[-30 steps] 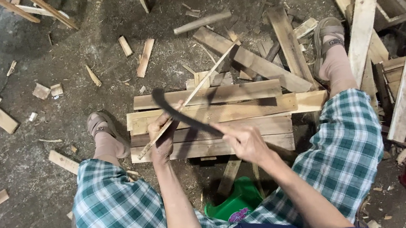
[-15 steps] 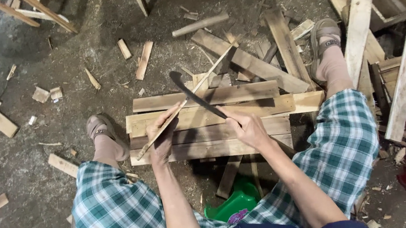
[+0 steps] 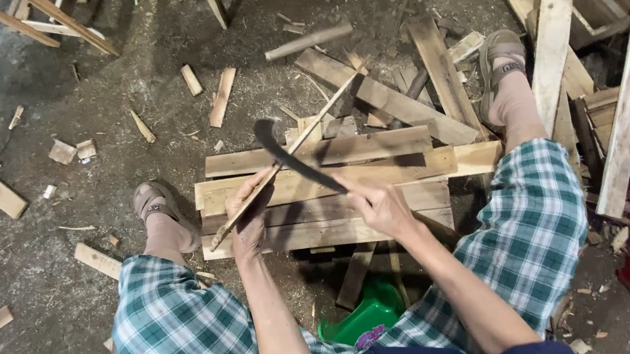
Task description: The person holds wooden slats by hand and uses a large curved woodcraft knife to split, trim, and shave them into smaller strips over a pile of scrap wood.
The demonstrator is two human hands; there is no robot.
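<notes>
The light is soft and even, coming mostly from above, and the scene is moderately bright. The pale planks (image 3: 324, 191) look well lit, while the concrete floor (image 3: 52, 87) stays dark grey, darker toward the top corners. Soft shadows lie under the planks and beside the legs. The curved blade (image 3: 294, 156) shows slight motion blur. Straight boards bend a little near the edges.
</notes>
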